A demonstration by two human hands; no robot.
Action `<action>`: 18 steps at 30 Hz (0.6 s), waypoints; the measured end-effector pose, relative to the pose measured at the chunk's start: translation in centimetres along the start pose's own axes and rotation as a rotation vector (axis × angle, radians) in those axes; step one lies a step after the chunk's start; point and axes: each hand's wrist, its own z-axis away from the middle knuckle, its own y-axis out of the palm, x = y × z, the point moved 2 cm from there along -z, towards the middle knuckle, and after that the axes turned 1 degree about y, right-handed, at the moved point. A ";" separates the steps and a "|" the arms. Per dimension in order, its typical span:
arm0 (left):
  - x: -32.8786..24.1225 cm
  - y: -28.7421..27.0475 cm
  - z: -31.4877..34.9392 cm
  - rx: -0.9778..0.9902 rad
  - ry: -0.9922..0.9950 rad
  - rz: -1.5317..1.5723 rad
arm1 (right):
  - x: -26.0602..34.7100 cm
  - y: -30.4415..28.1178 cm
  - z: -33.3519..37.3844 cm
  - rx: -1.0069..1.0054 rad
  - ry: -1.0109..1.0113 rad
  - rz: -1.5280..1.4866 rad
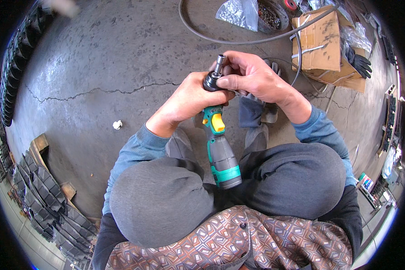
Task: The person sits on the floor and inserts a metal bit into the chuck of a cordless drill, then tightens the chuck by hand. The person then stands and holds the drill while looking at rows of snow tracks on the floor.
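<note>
A cordless drill driver [222, 155], teal and grey with a yellow trigger [218, 122], is held above my lap, its black chuck [211, 82] away from me. Sticking out of the chuck is a metal socket bit [219, 64]. My left hand [189, 97] wraps round the tool just below the chuck. At the bit, my right hand [255, 77] is closed, thumb against the chuck and bent index finger beside the shaft. Its other fingers are partly hidden.
A cardboard box [317, 40] with a dark glove [361, 65] stands far right. Near it lie a grey hose [252, 42], a clear plastic bag [240, 15] and a tub of small parts [271, 19]. Black ribbed pieces [40, 184] are stacked at left. White scrap [117, 124] lies on the floor.
</note>
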 end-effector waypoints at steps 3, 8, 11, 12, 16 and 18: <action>0.1 0.2 0.1 -0.006 0.042 0.005 | -0.4 0.8 -0.5 -0.147 -0.048 0.223; 0.1 0.2 -0.2 -0.021 0.046 0.004 | -0.4 0.4 -0.2 -0.082 0.010 -0.010; 0.5 0.2 -0.2 -0.009 0.039 -0.035 | -0.7 0.7 -0.4 -0.149 -0.031 0.115; 0.6 0.2 -0.2 -0.001 0.043 -0.049 | -0.9 0.8 -0.7 -0.179 -0.076 0.194; 0.8 0.0 -0.2 -0.068 0.070 0.020 | -0.6 1.1 -1.1 -0.323 -0.087 0.293; 0.6 -0.3 -0.2 -0.083 0.098 -0.024 | -0.6 0.2 -0.6 -0.228 0.058 -0.006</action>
